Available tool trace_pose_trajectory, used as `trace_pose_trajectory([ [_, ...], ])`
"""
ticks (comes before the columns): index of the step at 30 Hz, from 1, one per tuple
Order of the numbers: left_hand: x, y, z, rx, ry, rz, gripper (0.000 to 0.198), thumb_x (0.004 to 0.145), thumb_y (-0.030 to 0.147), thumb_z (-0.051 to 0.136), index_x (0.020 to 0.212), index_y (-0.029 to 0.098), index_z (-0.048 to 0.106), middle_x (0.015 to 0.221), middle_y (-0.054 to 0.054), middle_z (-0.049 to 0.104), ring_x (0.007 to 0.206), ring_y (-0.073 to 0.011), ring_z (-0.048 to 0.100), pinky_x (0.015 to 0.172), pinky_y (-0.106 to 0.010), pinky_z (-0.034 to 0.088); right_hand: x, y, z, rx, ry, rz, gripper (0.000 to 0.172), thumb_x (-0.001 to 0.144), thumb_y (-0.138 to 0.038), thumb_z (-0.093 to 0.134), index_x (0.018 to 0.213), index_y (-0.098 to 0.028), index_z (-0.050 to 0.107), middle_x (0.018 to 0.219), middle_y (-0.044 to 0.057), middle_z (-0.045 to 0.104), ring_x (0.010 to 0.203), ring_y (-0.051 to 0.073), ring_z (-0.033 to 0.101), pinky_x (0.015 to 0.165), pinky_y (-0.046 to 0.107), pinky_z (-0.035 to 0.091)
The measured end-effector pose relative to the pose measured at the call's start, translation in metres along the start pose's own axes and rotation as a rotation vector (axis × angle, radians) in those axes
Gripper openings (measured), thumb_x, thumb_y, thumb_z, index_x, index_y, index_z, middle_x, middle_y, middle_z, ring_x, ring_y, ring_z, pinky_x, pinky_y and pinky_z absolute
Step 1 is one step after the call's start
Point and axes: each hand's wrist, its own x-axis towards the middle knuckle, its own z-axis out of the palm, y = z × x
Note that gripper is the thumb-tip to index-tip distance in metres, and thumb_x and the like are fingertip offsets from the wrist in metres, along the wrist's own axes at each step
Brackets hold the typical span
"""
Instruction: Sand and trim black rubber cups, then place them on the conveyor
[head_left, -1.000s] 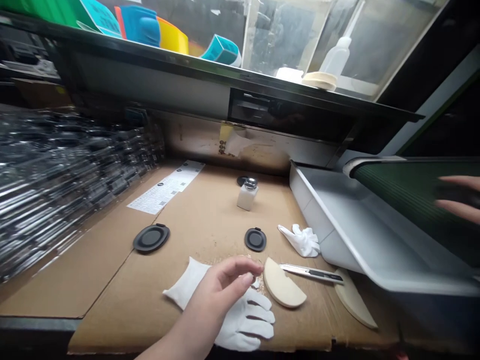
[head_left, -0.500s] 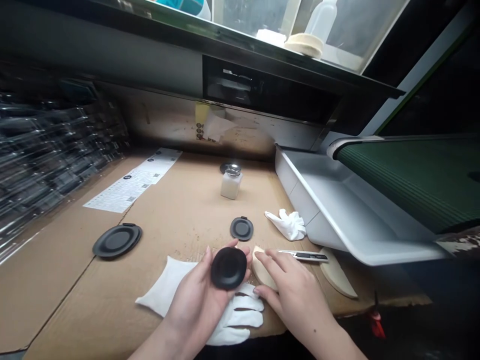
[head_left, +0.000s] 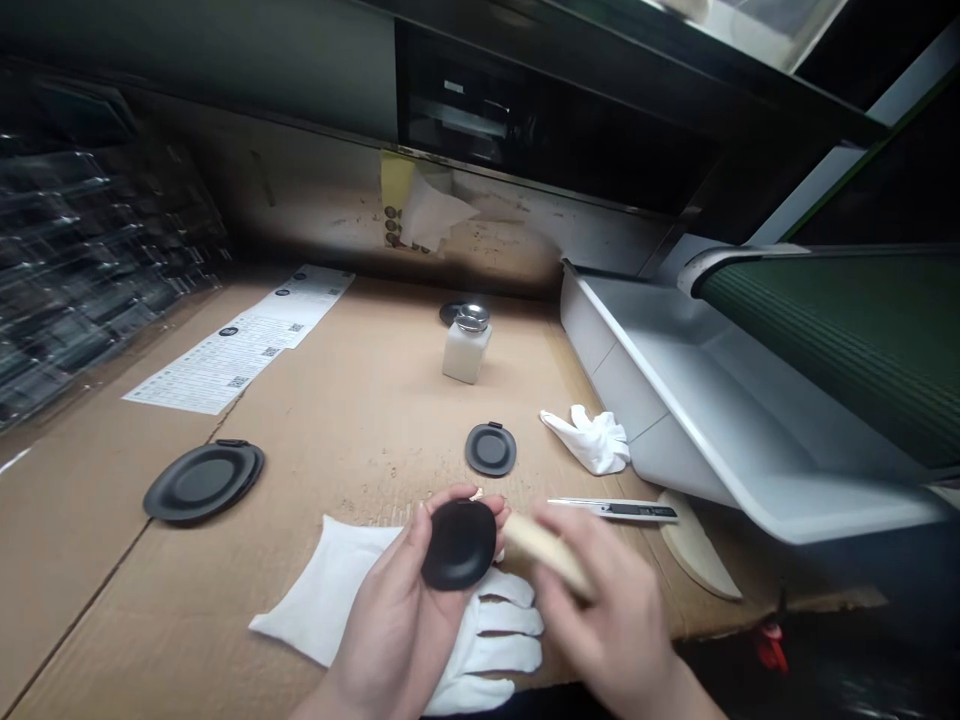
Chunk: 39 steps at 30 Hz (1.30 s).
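Note:
In my left hand (head_left: 405, 610) rests a rounded black disc-shaped part (head_left: 459, 545), with the thumb over its left edge and fingers beneath it. My right hand (head_left: 611, 600), blurred by motion, grips a cream-coloured pad (head_left: 551, 555) just right of the black part. Beneath my left hand lies a white glove (head_left: 495, 640), fingers pointing right. A similar black part with a small tab (head_left: 491, 449) lies flat beyond my hands. A utility knife (head_left: 615, 509) lies right of it, its end over another cream pad (head_left: 697, 550).
Stacked black parts (head_left: 202, 480) lie at left, beside printed paper sheets (head_left: 240, 350). Farther back stands a white bottle with a metal top (head_left: 466, 350). A crumpled white glove (head_left: 592, 438) touches a grey tray (head_left: 652, 400). Clear plastic trays (head_left: 82, 240) are stacked far left; a green conveyor belt (head_left: 825, 340) runs at right.
My right hand has picked the cream pad up off the table and tilted it beside the black part. The left hand keeps its hold. The camera view has tipped downward.

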Motion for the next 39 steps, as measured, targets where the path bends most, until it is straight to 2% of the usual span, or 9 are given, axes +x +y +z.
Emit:
trace_pose_trajectory([
  [3,0.000,0.000,0.001,0.031,0.047,-0.028,0.035,0.085,0.039,0.046,0.104,0.014,0.061,0.107,-0.014,0.066,0.108,-0.0262,0.055,0.099,-0.041,0.034,-0.003,-0.013,0.016,-0.089,-0.005,-0.278,0.026,0.075,-0.012,0.055,0.100,-0.019,0.059,0.078,0.005,0.061,0.070,0.015,0.054,0.059,0.026,0.047],
  [5,0.001,0.000,0.001,0.055,0.043,-0.028,0.036,0.084,0.041,0.046,0.102,0.014,0.062,0.107,-0.014,0.065,0.108,-0.0260,0.054,0.099,-0.041,0.034,0.001,-0.012,0.022,-0.124,-0.027,-0.324,0.022,0.075,-0.012,0.055,0.095,-0.020,0.061,0.068,0.002,0.058,0.062,0.013,0.049,0.053,0.024,0.043],
  [8,0.002,0.000,0.002,0.080,0.014,-0.002,0.032,0.085,0.038,0.046,0.097,0.014,0.064,0.107,-0.011,0.065,0.110,-0.0256,0.053,0.099,-0.040,0.035,0.019,-0.001,0.020,-0.168,-0.078,-0.291,0.022,0.078,-0.013,0.054,0.097,-0.019,0.061,0.067,0.001,0.057,0.061,0.012,0.045,0.053,0.024,0.040],
  [12,0.002,-0.001,0.003,0.086,0.087,0.038,0.025,0.085,0.031,0.048,0.097,0.016,0.064,0.106,-0.008,0.065,0.110,-0.0237,0.052,0.097,-0.039,0.038,0.040,0.013,0.009,-0.172,-0.091,-0.254,0.019,0.079,-0.014,0.054,0.094,-0.022,0.062,0.070,0.000,0.058,0.063,0.012,0.046,0.054,0.024,0.039],
  [17,0.001,-0.001,0.002,0.060,0.014,0.010,0.029,0.086,0.034,0.046,0.096,0.012,0.063,0.105,-0.015,0.066,0.109,-0.0289,0.054,0.097,-0.046,0.037,0.028,0.019,-0.005,-0.072,-0.041,-0.032,0.023,0.082,-0.015,0.053,0.104,-0.020,0.058,0.083,0.003,0.063,0.075,0.013,0.054,0.067,0.027,0.045],
  [22,0.002,-0.002,-0.002,0.013,0.000,0.007,0.030,0.086,0.034,0.045,0.099,0.012,0.060,0.113,-0.017,0.062,0.116,-0.0286,0.048,0.102,-0.043,0.032,0.005,0.015,-0.007,0.102,-0.142,-0.142,0.023,0.083,-0.009,0.053,0.102,-0.021,0.059,0.084,0.001,0.065,0.075,0.011,0.055,0.067,0.027,0.046],
  [26,0.003,-0.003,-0.001,0.002,-0.030,-0.020,0.029,0.086,0.036,0.044,0.098,0.014,0.059,0.104,-0.014,0.064,0.110,-0.0263,0.052,0.101,-0.043,0.031,0.001,-0.001,0.007,0.131,-0.097,-0.155,0.019,0.082,-0.009,0.055,0.096,-0.020,0.063,0.080,0.001,0.066,0.072,0.011,0.055,0.062,0.026,0.045],
  [31,0.001,-0.002,0.002,0.018,0.024,-0.054,0.034,0.085,0.039,0.045,0.105,0.014,0.057,0.101,-0.012,0.064,0.101,-0.0235,0.056,0.099,-0.039,0.034,0.007,-0.024,0.023,0.065,-0.024,-0.226,0.016,0.083,-0.014,0.053,0.092,-0.020,0.064,0.070,0.000,0.064,0.065,0.011,0.052,0.058,0.026,0.042],
  [39,0.004,-0.004,-0.002,0.007,-0.047,-0.012,0.032,0.087,0.037,0.042,0.100,0.014,0.059,0.104,-0.012,0.062,0.105,-0.0237,0.053,0.101,-0.041,0.030,-0.002,-0.007,0.000,-0.022,-0.149,-0.194,0.020,0.083,-0.009,0.053,0.097,-0.019,0.062,0.080,0.002,0.066,0.067,0.011,0.051,0.057,0.025,0.041],
])
